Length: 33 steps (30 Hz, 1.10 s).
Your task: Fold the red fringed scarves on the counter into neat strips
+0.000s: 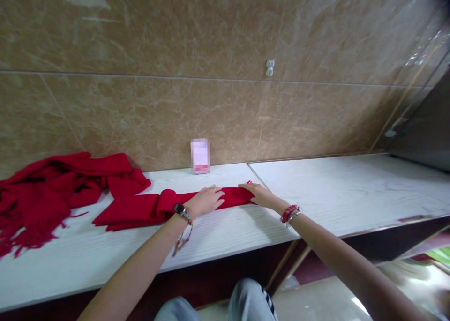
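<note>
A red scarf point(130, 209) lies folded into a long narrow strip on the white tabletop. Its left end is wider and layered, with a raised fold beside it. My left hand point(206, 200) rests flat on the middle of the strip, fingers stretched out. At the right end, my right hand point(262, 195) grips the strip, its fingers along the far edge and thumb on the near side. A small red and white bit pokes out beyond those fingers. To the left, a second red scarf point(80, 180) with fringe lies in a loose heap.
A small pinkish box-like item point(200, 156), blurred out, stands against the brown tiled wall point(168, 119). The white tabletop point(337, 190) continues right past a seam, toward a dark panel point(422, 129). My knees are below the front edge.
</note>
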Tool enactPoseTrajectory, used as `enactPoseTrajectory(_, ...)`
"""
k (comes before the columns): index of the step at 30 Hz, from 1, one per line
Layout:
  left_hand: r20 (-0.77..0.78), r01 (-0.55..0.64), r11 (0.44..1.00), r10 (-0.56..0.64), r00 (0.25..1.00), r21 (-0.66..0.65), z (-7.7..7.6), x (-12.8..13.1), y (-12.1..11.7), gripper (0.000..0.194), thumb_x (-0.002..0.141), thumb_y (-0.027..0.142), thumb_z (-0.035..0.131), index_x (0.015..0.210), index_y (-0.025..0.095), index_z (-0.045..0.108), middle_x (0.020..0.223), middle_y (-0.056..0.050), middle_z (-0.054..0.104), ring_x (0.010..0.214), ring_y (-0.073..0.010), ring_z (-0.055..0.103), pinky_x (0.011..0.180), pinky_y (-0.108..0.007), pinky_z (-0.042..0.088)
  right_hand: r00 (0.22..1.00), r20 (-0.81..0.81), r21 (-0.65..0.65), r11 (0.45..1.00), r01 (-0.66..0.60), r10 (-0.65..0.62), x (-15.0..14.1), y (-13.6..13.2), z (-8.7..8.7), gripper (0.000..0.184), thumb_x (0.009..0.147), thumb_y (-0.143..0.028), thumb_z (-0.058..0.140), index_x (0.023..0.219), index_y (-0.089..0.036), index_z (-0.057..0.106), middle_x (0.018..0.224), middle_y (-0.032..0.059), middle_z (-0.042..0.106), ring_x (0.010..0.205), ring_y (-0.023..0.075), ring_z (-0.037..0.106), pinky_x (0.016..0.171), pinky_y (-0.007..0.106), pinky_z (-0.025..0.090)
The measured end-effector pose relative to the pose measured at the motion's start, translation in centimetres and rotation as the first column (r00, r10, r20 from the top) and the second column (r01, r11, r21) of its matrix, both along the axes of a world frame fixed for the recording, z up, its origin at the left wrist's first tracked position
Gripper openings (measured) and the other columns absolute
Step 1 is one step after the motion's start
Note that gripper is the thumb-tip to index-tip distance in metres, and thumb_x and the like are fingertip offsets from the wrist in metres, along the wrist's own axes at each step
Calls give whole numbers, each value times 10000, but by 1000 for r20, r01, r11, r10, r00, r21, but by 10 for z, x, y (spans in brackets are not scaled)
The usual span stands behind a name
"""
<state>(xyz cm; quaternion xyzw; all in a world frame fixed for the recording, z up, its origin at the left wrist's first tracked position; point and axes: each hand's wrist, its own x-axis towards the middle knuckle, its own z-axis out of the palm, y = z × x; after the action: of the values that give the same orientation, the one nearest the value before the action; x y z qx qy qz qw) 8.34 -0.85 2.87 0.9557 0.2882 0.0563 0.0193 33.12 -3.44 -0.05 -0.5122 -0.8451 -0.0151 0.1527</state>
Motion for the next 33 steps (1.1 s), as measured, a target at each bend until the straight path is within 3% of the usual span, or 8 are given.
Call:
enactPoseTrajectory(5,11,63,998,-63,998,24,-19,26,8,423,923,278,306,1331,180,363,1431,-93,288,1316,-231,232,1038,-412,239,987,159,116,993,-13,-6,0,1,9,371,741,6,432,1047,-152,571,938,77,607,842,161,557,780,282,400)
enactPoseTrajectory(8,-27,69,998,-69,997,12,-29,23,10,425,929,292,279,1341,213,349,1437,-77,275,1318,-246,225,1031,-461,227,956,291,151,988,-26,-19,25,-1,8,200,806,-73,450,893,-157,609,895,84,593,807,169,549,758,301,399)
enactPoseTrajectory(10,-32,70,997,-69,997,24,-31,21,10,430,930,301,270,1348,226,337,1437,-66,277,1317,-235,231,1032,-451,230,944,324,153,988,9,-59,48,-2,5,186,795,-68,457,827,-156,618,886,94,595,831,187,547,767,324,399)
enactPoseTrajectory(14,-10,61,997,-60,998,57,-31,21,8,430,930,303,259,1343,223,347,1430,-53,297,1311,-222,249,1031,-428,237,986,73,188,973,132,-148,65,-3,11,295,710,27,403,768,-163,621,981,102,592,934,197,532,807,334,407)
enactPoseTrajectory(17,22,51,996,-53,998,77,-32,23,7,425,928,306,256,1326,215,374,1418,-48,323,1303,-216,267,1029,-418,240,986,-165,156,988,-6,32,35,-1,23,289,684,13,393,773,-167,601,921,79,594,888,166,537,799,296,424)
enactPoseTrajectory(21,47,38,996,-42,998,77,-33,22,6,444,929,328,256,1339,185,348,1401,-53,356,1303,-201,268,1033,-394,236,945,-141,-41,952,-304,295,-12,2,28,209,636,-18,432,680,-179,558,735,32,578,740,150,523,733,278,428)
enactPoseTrajectory(26,48,34,997,-38,998,70,-34,19,5,454,930,346,254,1349,189,331,1408,-46,342,1307,-194,260,1041,-378,225,953,-84,-48,954,-296,291,-7,2,14,152,630,-44,443,647,-176,518,708,45,547,680,154,476,660,280,402)
enactPoseTrajectory(33,40,34,999,-35,999,39,-32,20,5,452,927,343,263,1349,197,330,1416,-34,329,1310,-185,253,1049,-374,213,936,-114,0,942,-336,334,10,-3,4,126,683,-75,442,693,-177,515,739,59,542,719,169,466,691,307,393)
